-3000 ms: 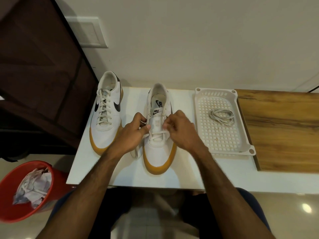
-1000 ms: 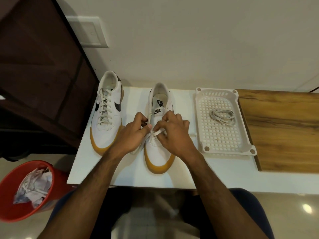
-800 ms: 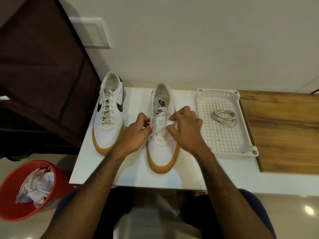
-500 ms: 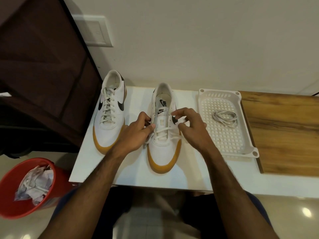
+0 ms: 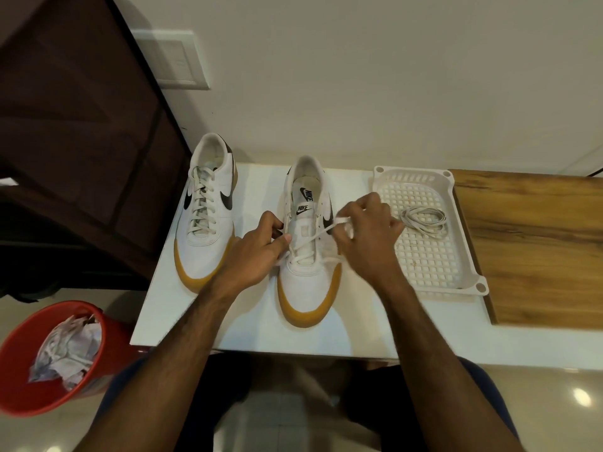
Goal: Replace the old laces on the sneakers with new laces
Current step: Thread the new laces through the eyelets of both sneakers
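On a white surface [image 5: 254, 334] against a pale wall, the right hand [image 5: 365, 236] and left hand [image 5: 257, 256] are each pinching the lace [image 5: 313, 238] of the near sneaker [image 5: 306, 256]. A red bin [image 5: 42, 360] is standing on the floor, left.

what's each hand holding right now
Left hand: closed, pinching the lace at the near sneaker's lower eyelets.
Right hand: closed on the same lace's other end, pulled up to the right.

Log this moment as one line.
left hand: steadies sneaker | right hand: pulling lace | spare lace: in tray
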`<state>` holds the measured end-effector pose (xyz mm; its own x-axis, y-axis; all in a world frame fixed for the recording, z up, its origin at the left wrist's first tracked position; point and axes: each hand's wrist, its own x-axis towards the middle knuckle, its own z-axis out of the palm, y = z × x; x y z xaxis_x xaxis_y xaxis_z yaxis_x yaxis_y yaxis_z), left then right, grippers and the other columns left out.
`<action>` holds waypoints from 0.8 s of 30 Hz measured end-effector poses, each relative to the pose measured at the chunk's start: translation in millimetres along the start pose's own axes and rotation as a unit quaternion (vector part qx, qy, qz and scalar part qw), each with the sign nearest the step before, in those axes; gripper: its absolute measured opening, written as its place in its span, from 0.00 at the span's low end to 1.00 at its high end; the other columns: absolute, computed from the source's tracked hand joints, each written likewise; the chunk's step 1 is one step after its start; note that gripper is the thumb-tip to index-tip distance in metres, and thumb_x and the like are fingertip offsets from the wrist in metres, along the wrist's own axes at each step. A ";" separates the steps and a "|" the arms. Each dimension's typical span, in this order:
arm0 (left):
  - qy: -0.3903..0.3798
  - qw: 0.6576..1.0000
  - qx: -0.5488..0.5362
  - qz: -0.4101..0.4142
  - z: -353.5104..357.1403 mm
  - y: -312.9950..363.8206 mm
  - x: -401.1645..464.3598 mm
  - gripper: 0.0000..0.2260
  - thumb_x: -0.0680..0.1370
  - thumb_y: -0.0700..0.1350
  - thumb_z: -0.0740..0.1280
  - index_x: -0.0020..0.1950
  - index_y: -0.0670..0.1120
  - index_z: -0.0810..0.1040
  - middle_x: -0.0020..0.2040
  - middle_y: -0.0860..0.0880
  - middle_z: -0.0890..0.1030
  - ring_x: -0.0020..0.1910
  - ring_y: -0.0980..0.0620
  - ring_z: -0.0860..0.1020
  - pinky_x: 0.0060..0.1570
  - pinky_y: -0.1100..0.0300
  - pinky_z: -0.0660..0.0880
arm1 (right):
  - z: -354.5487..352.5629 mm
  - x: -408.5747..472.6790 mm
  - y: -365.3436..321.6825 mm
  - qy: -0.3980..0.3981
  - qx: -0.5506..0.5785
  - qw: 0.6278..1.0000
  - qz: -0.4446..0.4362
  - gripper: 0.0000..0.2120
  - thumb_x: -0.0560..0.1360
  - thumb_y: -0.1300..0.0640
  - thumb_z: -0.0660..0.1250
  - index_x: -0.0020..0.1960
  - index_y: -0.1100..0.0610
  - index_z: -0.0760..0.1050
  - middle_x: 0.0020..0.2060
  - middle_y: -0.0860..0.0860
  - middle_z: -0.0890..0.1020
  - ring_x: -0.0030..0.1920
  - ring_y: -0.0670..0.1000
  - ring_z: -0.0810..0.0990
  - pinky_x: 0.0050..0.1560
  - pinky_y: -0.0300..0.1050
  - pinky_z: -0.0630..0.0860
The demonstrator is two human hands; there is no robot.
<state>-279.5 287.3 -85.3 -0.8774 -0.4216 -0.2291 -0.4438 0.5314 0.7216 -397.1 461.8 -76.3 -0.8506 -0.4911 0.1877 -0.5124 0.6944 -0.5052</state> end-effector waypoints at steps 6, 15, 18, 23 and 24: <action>0.000 1.000 -0.009 -0.001 0.2 -2.4 1.4 0.07 0.84 0.54 0.60 0.55 0.51 0.68 0.48 0.61 0.80 0.52 0.51 0.80 0.62 0.42 0.70 | -5.7 -6.3 -7.9 -0.046 0.157 0.987 -0.010 0.13 0.73 0.52 0.63 0.55 0.45 0.78 0.53 0.45 0.72 0.56 0.50 0.73 0.57 0.53 0.62; 0.001 1.000 -0.019 0.001 1.2 -2.3 1.5 0.08 0.83 0.54 0.61 0.54 0.52 0.67 0.48 0.61 0.81 0.50 0.52 0.80 0.60 0.43 0.72 | 26.1 -18.2 -26.4 -0.104 -0.008 0.988 -0.112 0.08 0.76 0.51 0.69 0.54 0.45 0.82 0.50 0.45 0.68 0.55 0.51 0.69 0.50 0.48 0.53; -0.004 1.000 -0.017 0.001 0.0 -2.9 0.6 0.07 0.83 0.56 0.60 0.53 0.53 0.66 0.48 0.61 0.80 0.50 0.52 0.80 0.62 0.41 0.71 | 19.2 -11.7 -19.5 -0.053 -0.026 0.994 -0.097 0.08 0.75 0.50 0.66 0.51 0.49 0.81 0.50 0.47 0.70 0.54 0.51 0.70 0.51 0.49 0.54; -0.016 1.000 -0.023 -0.001 -0.5 -1.1 0.2 0.11 0.79 0.60 0.58 0.53 0.54 0.66 0.48 0.62 0.80 0.49 0.50 0.81 0.61 0.39 0.71 | 5.1 -5.8 -1.5 0.022 0.020 0.999 0.012 0.10 0.75 0.49 0.64 0.51 0.52 0.79 0.54 0.47 0.69 0.55 0.51 0.70 0.54 0.50 0.58; -0.017 1.000 -0.023 0.000 -0.1 -0.8 0.8 0.10 0.80 0.60 0.58 0.53 0.54 0.66 0.48 0.62 0.80 0.49 0.50 0.81 0.61 0.39 0.71 | 5.0 -6.9 -5.6 0.021 0.046 0.999 0.018 0.11 0.74 0.48 0.62 0.51 0.52 0.79 0.55 0.46 0.70 0.55 0.50 0.70 0.54 0.51 0.59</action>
<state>-279.8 286.5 -86.0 -0.8833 -0.3966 -0.2502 -0.4358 0.4971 0.7503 -387.7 458.6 -79.0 -0.8735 -0.4424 0.2031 -0.4703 0.6593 -0.5866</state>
